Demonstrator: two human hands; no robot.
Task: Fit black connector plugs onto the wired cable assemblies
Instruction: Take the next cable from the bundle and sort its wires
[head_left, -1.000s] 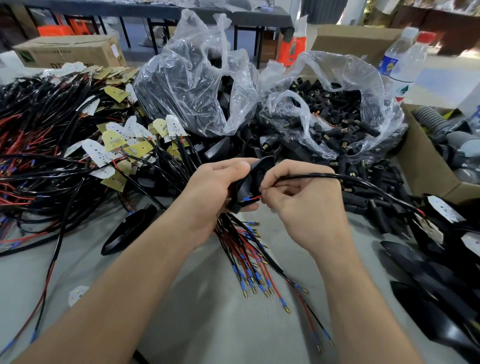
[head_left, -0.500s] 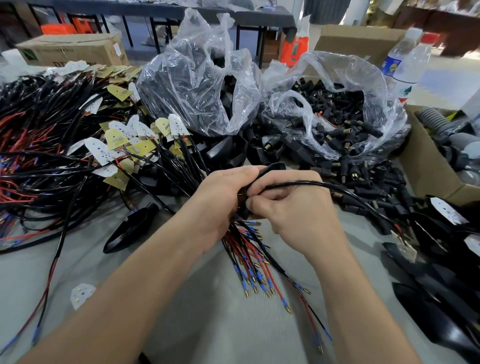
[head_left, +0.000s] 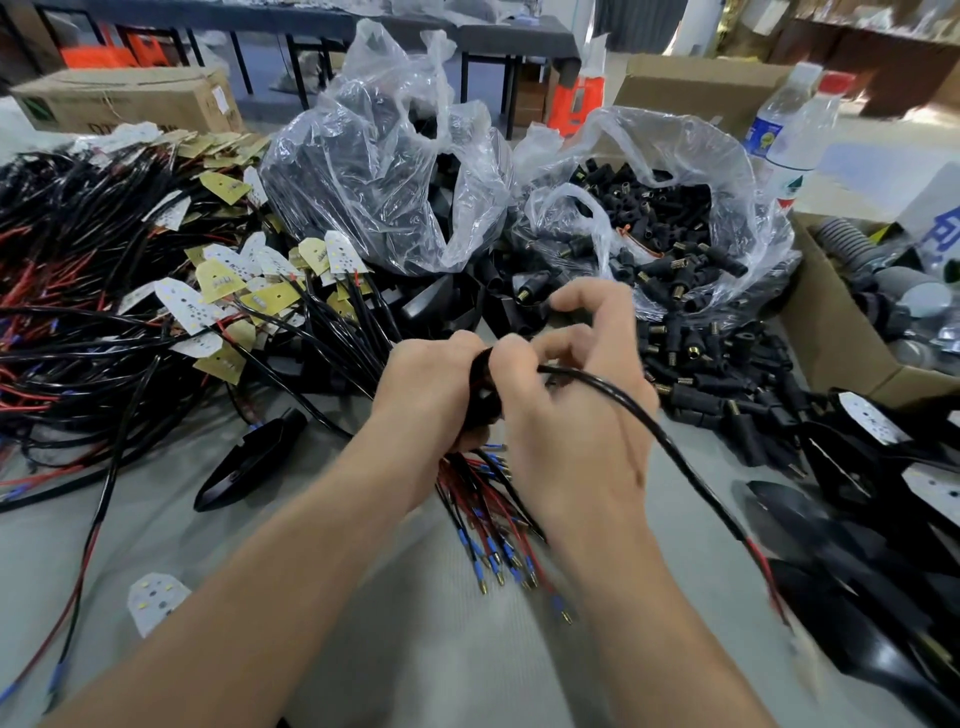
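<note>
- The step, as judged: seating the black cable (head_left: 670, 447) in the black plug (head_left: 480, 400). A straight push with unkinked wires should serve best.
- The left hand (head_left: 431, 400) grips the plug, with loose wire ends (head_left: 493, 525) hanging at 6 o'clock.
- The right hand (head_left: 576, 431) pinches the cable beside the plug, its other fingers lifted toward 12 o'clock.
- Spare plugs fill the clear bag (head_left: 727, 156) at 1 o'clock.

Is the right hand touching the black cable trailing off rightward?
Touching. Head view: the black cable leaves the curled fingers of the right hand and drapes over its back.
</note>
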